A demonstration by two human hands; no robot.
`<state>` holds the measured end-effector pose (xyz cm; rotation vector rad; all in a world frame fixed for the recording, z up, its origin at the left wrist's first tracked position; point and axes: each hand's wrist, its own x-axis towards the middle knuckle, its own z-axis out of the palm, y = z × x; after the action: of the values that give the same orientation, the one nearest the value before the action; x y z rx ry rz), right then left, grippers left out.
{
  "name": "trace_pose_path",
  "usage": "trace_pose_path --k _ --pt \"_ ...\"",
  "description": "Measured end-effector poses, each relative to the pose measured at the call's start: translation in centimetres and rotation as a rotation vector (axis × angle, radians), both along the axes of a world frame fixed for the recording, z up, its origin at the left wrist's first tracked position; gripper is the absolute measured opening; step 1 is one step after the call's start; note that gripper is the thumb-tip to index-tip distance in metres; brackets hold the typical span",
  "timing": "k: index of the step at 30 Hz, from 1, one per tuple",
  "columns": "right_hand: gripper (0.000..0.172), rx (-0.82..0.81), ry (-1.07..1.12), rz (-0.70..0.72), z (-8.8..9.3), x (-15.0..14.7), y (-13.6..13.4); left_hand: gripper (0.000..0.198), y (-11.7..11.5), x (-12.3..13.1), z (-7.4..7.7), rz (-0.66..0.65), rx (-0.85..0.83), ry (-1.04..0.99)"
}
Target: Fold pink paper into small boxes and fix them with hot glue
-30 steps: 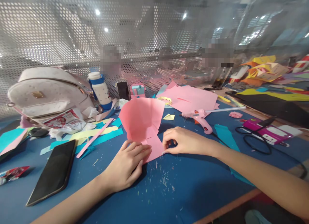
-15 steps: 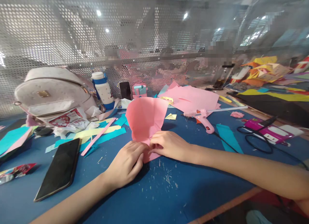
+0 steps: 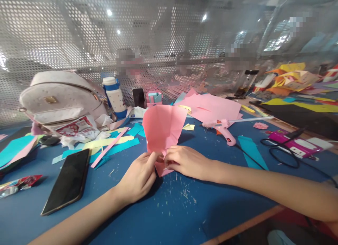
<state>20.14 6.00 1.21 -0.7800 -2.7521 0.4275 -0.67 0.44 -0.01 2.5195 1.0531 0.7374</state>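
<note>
The right grip [image 3: 188,162] is pinching the lower part of the pink paper [image 3: 165,127], its thumb and fingers bending together, while the left grip [image 3: 139,176] is curling over the same part from the other side — whether it is clamping or only pressing, I cannot tell. The paper is lying partly under both grips, and its wide upper part is standing up just beyond them on the blue bench [image 3: 163,224].

Near the right grip, a yellow scrap [image 3: 188,127] is resting beyond the knuckles. Farther to its right, a pink glue gun [image 3: 223,130] is lying on its side, with a blue strip [image 3: 250,149] stretching out nearby and pink sheets [image 3: 213,105] spreading behind.

To the left of the left grip, a dark phone [image 3: 67,179] is lying flat — beyond it, paper strips [image 3: 111,146] are overlapping. Farthest out, a bottle [image 3: 117,98] is standing beside a pale backpack [image 3: 63,93].
</note>
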Motion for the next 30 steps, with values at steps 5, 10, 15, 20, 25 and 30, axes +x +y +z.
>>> trace_pose_path --k 5,10,15,20,25,30 --pt "0.009 0.041 -0.021 0.034 0.1 0.2 -0.6 0.045 -0.1 0.0 -0.1 0.001 -0.009 -0.004" --pt "0.011 0.060 -0.030 0.043 0.3 0.3 -1.2 0.044 0.0 -0.1 -0.3 0.004 -0.019 -0.008" --pt "0.017 0.173 -0.107 0.068 -0.1 0.6 -2.0 0.045 0.0 -0.2 -0.4 0.013 -0.016 -0.006" --pt "0.010 0.106 -0.030 0.026 0.3 0.6 -1.4 0.045 0.1 -0.2 -0.3 0.009 -0.022 -0.014" --pt "0.009 0.153 -0.018 -0.007 0.6 -0.4 -0.6 0.054 0.7 -0.9 -0.3 -0.016 -0.090 -0.037" --pt "0.008 0.156 0.014 0.049 -0.1 -1.7 -0.8 0.060 0.8 -1.6 -0.5 -0.024 -0.166 -0.076"
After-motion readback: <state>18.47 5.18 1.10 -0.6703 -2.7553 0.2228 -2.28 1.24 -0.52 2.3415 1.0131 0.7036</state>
